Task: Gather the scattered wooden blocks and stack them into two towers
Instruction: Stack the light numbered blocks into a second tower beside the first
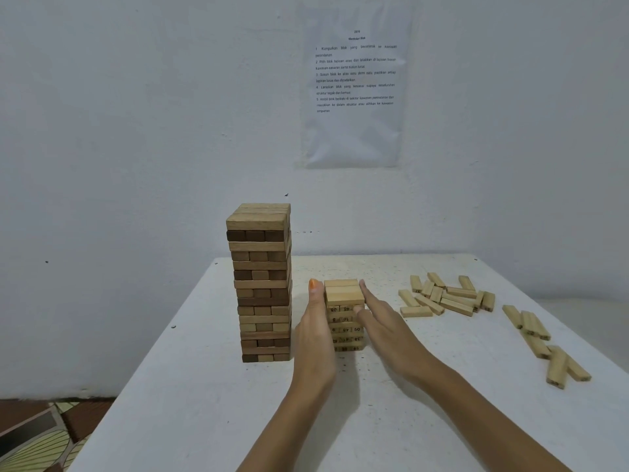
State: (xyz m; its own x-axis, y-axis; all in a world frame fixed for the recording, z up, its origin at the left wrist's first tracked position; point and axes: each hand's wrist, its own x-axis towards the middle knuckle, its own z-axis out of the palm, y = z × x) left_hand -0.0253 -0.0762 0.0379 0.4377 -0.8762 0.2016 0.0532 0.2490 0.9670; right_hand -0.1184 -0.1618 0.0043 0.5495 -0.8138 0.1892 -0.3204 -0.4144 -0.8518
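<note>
A white table bears a short pale tower between the left fingers and right fingers. A tall brown tower stands just left of the left fingers. Loose blocks lie well right of the right fingers.

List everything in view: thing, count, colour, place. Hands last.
tall tower: one, light and dark brown, table's left
short tower: one, pale, numbered, table's middle
block pile: many, pale, right of short tower
edge blocks: several, pale, table's right edge
table: one, white
paper sheet: one, white, printed, on wall
patterned floor: lower left
left hand: flat against short tower's left side
right hand: straight fingers against its right side
</note>
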